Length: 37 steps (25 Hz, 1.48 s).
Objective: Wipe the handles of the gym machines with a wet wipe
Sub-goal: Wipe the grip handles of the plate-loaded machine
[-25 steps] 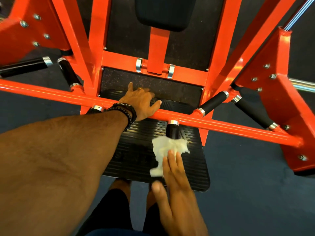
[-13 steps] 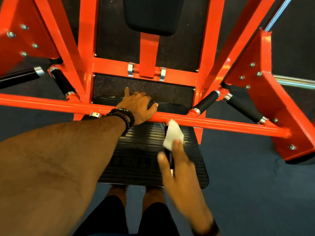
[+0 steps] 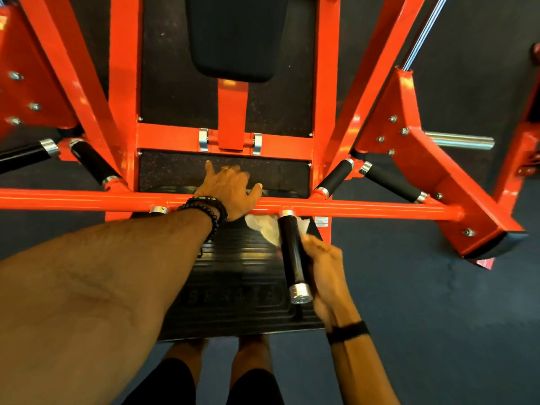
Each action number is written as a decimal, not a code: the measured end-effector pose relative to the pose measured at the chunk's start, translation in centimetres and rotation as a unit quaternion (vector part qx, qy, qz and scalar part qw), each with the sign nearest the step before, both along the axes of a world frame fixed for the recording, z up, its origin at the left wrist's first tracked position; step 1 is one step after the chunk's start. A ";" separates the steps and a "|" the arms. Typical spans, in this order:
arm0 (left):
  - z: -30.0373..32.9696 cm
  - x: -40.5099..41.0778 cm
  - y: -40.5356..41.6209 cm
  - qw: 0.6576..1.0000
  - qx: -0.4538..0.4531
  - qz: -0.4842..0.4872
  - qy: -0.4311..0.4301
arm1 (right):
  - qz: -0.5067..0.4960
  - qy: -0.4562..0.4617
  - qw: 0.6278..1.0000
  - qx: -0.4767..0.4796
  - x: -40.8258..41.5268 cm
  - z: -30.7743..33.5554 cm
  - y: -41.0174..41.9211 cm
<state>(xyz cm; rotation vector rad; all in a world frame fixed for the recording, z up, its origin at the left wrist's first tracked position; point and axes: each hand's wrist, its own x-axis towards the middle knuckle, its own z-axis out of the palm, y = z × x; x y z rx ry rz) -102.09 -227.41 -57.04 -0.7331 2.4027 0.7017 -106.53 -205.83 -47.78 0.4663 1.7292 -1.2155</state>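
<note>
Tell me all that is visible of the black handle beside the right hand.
The black handle is a glossy cylinder with silver metal caps at both ends. It juts from the orange crossbar toward the camera, above the ribbed footplate. The right hand holds a crumpled white wipe against its underside.

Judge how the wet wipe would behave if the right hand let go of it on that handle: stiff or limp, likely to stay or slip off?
Probably limp: the wet wipe is crumpled and bunched against the black handle. It looks thin and light, so it should carry easily. Released by the right hand, it would likely slide off the glossy, round grip.
</note>
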 end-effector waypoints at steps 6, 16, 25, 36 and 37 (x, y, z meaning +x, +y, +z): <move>0.0 0.3 0.3 0.999 -0.025 0.000 0.029 | -0.015 0.169 0.985 0.016 1.7 4.2 5.2; 2.0 0.7 1.1 0.994 -0.064 0.034 0.080 | -0.082 0.232 0.961 -0.127 -1.6 7.6 5.5; 0.2 -7.7 7.0 0.976 -0.080 0.182 0.085 | 0.016 0.201 0.974 -0.104 -12.2 2.9 6.4; -1.0 -8.2 7.0 0.914 -0.160 0.351 0.123 | 0.320 0.370 0.869 -0.071 -18.5 -6.5 0.4; -1.1 -8.2 7.0 0.914 -0.158 0.348 0.134 | 0.350 0.366 0.859 -0.077 -18.2 -7.4 -0.4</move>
